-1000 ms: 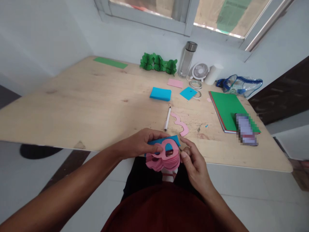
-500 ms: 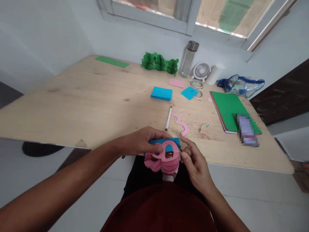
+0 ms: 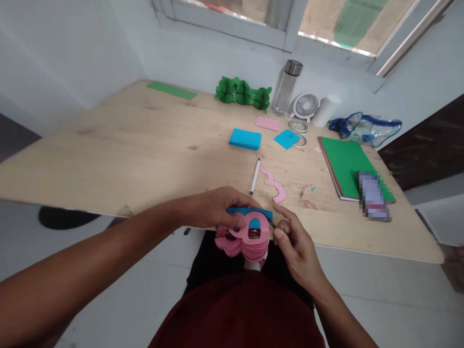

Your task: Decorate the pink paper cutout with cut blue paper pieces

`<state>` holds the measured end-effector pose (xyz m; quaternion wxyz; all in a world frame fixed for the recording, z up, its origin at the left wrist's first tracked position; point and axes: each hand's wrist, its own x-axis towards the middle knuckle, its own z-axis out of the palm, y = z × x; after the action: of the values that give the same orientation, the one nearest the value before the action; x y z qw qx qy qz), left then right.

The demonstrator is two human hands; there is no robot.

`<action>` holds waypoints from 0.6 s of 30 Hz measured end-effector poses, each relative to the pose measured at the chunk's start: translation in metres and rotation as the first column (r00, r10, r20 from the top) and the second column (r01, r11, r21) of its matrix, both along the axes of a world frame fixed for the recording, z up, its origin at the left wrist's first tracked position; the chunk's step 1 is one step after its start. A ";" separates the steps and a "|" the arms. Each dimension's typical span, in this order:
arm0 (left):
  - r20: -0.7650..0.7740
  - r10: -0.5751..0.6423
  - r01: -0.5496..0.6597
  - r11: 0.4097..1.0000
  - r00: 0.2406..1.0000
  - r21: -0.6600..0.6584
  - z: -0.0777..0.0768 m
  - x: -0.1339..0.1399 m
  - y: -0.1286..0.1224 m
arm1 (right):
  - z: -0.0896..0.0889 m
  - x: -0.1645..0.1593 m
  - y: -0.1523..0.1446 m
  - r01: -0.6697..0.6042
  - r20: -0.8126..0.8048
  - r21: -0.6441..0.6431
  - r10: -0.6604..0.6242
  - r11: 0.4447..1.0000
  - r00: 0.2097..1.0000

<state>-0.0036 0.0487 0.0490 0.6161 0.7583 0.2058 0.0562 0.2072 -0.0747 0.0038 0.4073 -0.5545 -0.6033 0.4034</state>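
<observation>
Left hand (image 3: 219,208) clamped on blue card (image 3: 259,212) and pink cutout (image 3: 243,244), thumb pressed flat over the pink. Both are at the near edge of the table (image 3: 145,154), above the lap. Cutout: many thin paper layers, fanned below; scalloped, rounded lobes; a rounded hole in the top layer shows blue behind. Card: flat, straight-edged, projecting past the pink along the top.

Right hand (image 3: 295,244) pinched around a slim dark tool (image 3: 272,224), its tip at the right edge of the paper; the rest is hidden by the fingers, so type uncertain. Index finger extended.

Table: pale wood, knotted grain, scuffed. Just beyond the hands, a smooth white pen (image 3: 254,176) beside a wavy pink scrap (image 3: 278,191). Farther back, a rectangular blue stack (image 3: 245,139), crinkled green paperwork (image 3: 243,92), frilled and ball-like, and a clear cylindrical bottle (image 3: 282,92), metallic cap.
</observation>
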 end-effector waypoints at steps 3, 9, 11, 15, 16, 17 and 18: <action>-0.015 -0.012 0.012 0.999 1.000 0.030 0.005 0.001 0.001 | 0.003 0.000 0.001 -0.003 0.008 0.004 0.003 1.000 1.000; -0.066 -0.013 0.019 0.996 0.998 0.090 0.012 0.000 0.000 | 0.002 0.001 0.000 -0.011 0.034 -0.004 0.011 1.000 0.999; -0.083 -0.017 0.026 0.994 0.996 0.105 0.014 0.000 0.000 | 0.002 0.002 0.000 -0.023 0.042 -0.008 0.023 1.000 0.999; -0.109 -0.040 0.055 0.990 0.993 0.133 0.020 0.002 0.000 | 0.005 0.003 0.001 -0.054 0.039 0.005 0.053 0.999 0.998; -0.118 -0.049 0.065 0.988 0.992 0.137 0.023 0.003 0.000 | 0.006 0.004 0.001 -0.061 0.039 0.009 0.061 0.998 0.997; -0.128 -0.056 0.074 0.987 0.990 0.142 0.025 0.004 0.000 | 0.007 0.004 0.001 -0.068 0.039 0.013 0.067 0.998 0.997; -0.140 -0.061 0.082 0.985 0.988 0.150 0.027 0.005 0.000 | 0.008 0.004 0.002 -0.074 0.042 0.016 0.073 0.997 0.996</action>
<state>0.0010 0.0491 0.0760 0.5416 0.8128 0.2145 -0.0014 0.2113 -0.0730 0.0114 0.3846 -0.5364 -0.6351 0.4013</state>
